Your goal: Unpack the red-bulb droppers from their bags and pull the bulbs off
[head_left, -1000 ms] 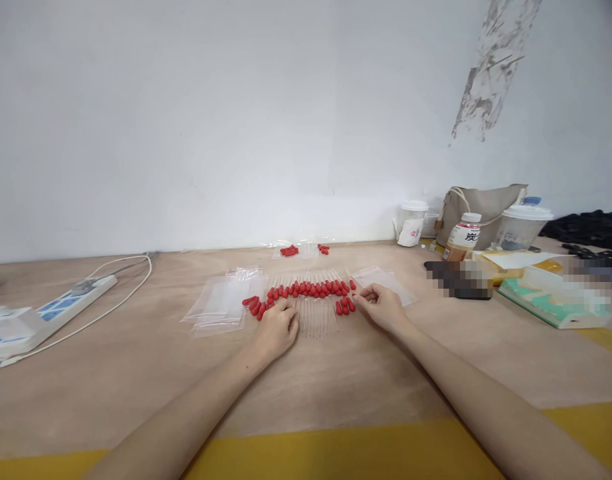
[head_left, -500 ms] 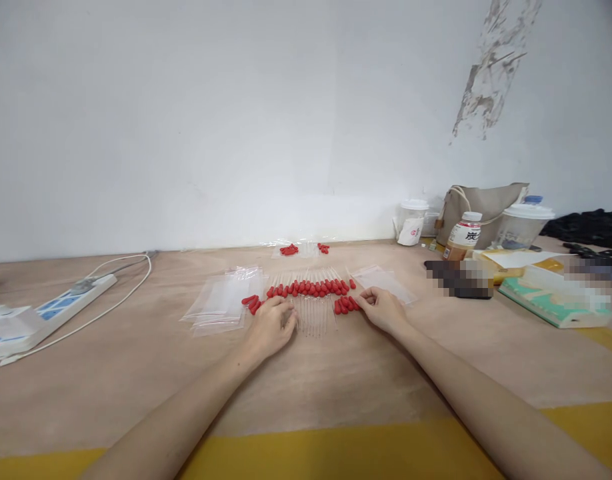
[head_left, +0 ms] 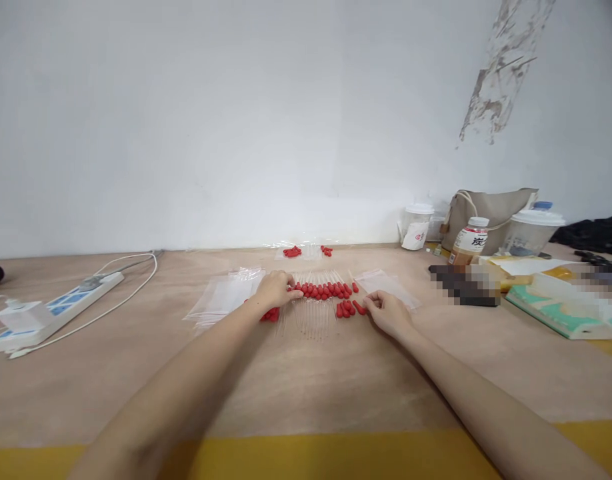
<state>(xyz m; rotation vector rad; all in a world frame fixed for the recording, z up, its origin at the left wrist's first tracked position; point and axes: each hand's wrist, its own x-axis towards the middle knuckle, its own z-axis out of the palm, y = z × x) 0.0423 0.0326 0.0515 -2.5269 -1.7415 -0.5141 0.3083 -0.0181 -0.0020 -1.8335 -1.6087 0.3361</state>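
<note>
A row of red rubber bulbs (head_left: 322, 291) lies across the table, with thin clear tubes (head_left: 313, 320) fanning out toward me and away from me. At the row's left end, my left hand (head_left: 275, 291) is closed, thumb and forefinger pinching a red bulb. Under its wrist, a small group of red bulbs (head_left: 271, 315) is partly hidden. To the right, my right hand (head_left: 390, 313) pinches the end of a slanted red bulb (head_left: 359, 307). That bulb lies beside a small cluster of red bulbs (head_left: 343, 309).
Clear plastic bags (head_left: 219, 297) lie left of the row, more bags (head_left: 393, 287) right. Behind are small bagged red bulbs (head_left: 292, 252). A power strip (head_left: 61, 310) is at left; a cup (head_left: 417, 227), bottle (head_left: 469, 241), grey bag (head_left: 501, 207) and tissue pack (head_left: 561, 307) at right.
My left hand has moved up and right, from the near tubes to the left end of the bulb row. My right hand has shifted slightly, and the bulb by its fingertips now slants apart from the cluster.
</note>
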